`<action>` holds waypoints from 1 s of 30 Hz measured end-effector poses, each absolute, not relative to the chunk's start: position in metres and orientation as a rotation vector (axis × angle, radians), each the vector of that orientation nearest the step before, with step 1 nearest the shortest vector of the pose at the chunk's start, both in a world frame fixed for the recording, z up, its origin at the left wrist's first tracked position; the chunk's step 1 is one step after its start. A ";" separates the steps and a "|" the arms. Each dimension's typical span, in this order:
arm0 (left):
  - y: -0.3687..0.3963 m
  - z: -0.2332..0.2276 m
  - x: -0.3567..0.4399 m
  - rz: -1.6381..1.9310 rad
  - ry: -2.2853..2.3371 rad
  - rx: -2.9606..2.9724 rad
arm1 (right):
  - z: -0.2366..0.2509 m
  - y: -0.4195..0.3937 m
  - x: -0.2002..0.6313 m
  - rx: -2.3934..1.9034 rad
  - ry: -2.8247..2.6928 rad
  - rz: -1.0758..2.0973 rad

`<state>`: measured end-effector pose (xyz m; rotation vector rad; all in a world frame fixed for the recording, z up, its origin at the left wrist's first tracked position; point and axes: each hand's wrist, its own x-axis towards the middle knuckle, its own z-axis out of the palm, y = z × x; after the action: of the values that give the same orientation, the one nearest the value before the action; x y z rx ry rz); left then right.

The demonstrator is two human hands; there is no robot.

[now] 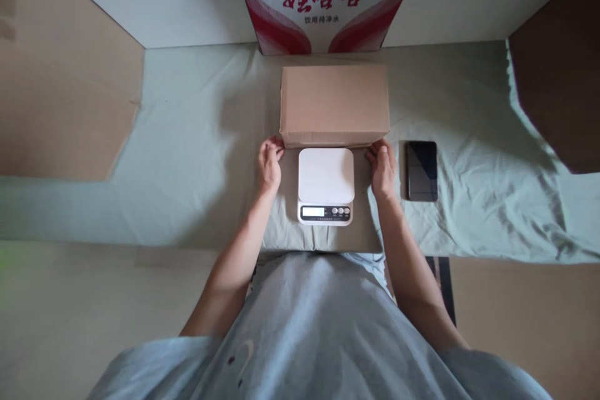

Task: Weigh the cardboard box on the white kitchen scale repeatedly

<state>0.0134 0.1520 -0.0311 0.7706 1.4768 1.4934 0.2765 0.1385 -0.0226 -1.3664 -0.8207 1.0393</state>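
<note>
Covering the whole table is a pale green cloth [187, 137], with a big red and white printed carton [328, 6] at the back. In front of that sits a plain cardboard box [334, 103], and both hands are on its near bottom corners: left hand [269, 164] curled at the left corner, right hand [382, 169] at the right, fingers bent, gripping the edges. Just below the box, between the hands, is a white kitchen scale [326, 184]. A dark phone [421, 170] lies flat beside the right hand
</note>
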 end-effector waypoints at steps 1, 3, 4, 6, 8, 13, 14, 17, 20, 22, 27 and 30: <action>0.152 -0.032 0.014 1.500 1.477 0.765 | -0.023 0.139 0.277 -1.356 -0.817 1.051; 0.152 -0.032 0.014 1.498 1.483 0.765 | -0.024 0.139 0.278 -1.339 -0.806 1.072; 0.152 -0.031 0.014 1.489 1.485 0.770 | -0.023 0.140 0.279 -1.334 -0.800 1.081; 0.152 -0.029 0.013 1.455 1.485 0.798 | -0.021 0.141 0.279 -1.336 -0.794 1.091; 0.154 -0.025 0.013 1.415 1.477 0.847 | -0.016 0.143 0.278 -1.336 -0.814 1.084; 0.164 -0.009 0.018 1.286 1.454 1.008 | -0.001 0.152 0.271 -1.319 -0.993 1.029; 0.167 -0.005 0.020 1.268 1.454 1.025 | 0.002 0.155 0.270 -1.317 -1.016 1.036; 0.169 0.013 0.024 1.282 1.426 1.066 | 0.018 0.160 0.271 -1.289 -1.038 1.045; 0.160 0.035 0.024 1.343 1.371 1.115 | 0.040 0.154 0.274 -1.259 -1.056 1.009; 0.147 0.048 0.022 1.383 1.331 1.139 | 0.055 0.142 0.275 -1.260 -1.069 0.983; 0.096 0.060 0.016 1.385 1.296 1.113 | 0.069 0.088 0.267 -1.274 -1.064 0.958; 0.063 0.052 0.013 1.313 1.368 1.075 | 0.062 0.055 0.262 -1.306 -1.056 0.998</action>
<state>0.0128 0.0628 0.0522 1.0751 1.3681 1.3126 0.2617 0.0550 0.0616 -1.3058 -1.0560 0.9982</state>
